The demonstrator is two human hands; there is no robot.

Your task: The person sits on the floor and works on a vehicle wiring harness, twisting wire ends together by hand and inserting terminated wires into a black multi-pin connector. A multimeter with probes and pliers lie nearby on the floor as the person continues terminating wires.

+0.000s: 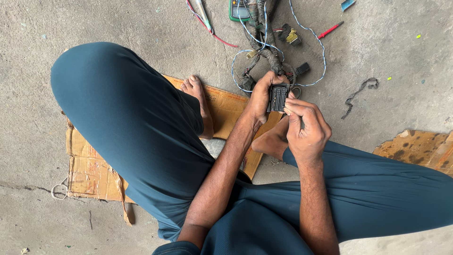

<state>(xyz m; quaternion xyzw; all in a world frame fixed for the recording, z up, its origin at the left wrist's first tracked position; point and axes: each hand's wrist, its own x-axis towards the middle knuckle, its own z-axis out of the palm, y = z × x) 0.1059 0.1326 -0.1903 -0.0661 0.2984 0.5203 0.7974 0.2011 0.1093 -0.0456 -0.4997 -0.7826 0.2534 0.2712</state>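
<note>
While you sit cross-legged on a flattened cardboard sheet (92,167), your left hand (260,97) has its grip wrapped around a black multi-pin connector (278,97), held just above your foot (271,140). Your right hand (306,127) has its grip pressed together, fingertips pinched at the connector's right edge; anything held between them is too small to tell. A wire bundle (270,54) with blue wire runs from the connector up the concrete floor (387,56), near a green meter (238,9) and a red probe (330,30).
</note>
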